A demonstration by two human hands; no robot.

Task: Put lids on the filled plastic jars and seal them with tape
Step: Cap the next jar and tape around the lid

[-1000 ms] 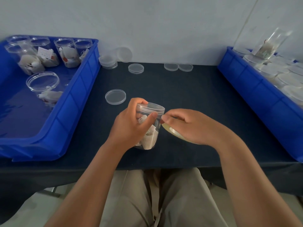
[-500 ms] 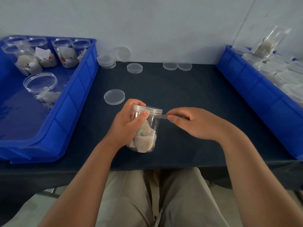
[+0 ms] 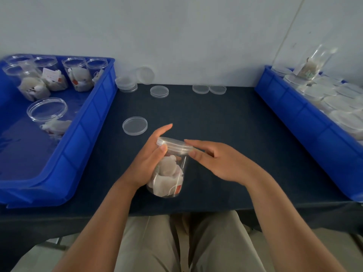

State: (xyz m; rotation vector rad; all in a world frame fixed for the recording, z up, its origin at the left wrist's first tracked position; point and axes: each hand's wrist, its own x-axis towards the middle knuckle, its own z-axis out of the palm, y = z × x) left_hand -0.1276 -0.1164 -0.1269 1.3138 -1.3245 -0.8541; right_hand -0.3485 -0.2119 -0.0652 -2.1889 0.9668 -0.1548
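— Left grip (image 3: pixel 147 163) was clamped on the jar (image 3: pixel 169 179), thumb at the lid's edge, palm and fingers along its left side. And the right grip (image 3: pixel 216 161)?
— Apart. Its fingers lay nearly straight, tips touching the rim of the lid (image 3: pixel 172 143). Whether tape sat under them, I couldn't tell.
— Where was the jar?
— Near the loose lid (image 3: pixel 135 125), on the person's side of it and a little to its right, tilted over the tabletop (image 3: pixel 225 124).
— How would it handle?
— Light, I'd judge: thin clear plastic with only paper sachets inside. The wall looked smooth, so probably slippery, and likely to flex if squeezed mid-body.
— So where to hold it?
— High up, at the stiffer band under the lid, thumb against fingers, much as the left grip had it.
— Anything else?
— A blue bin (image 3: pixel 92 122) of open jars stood left of the loose lid, and another bin (image 3: pixel 294 107) with lidded jars well to its right.
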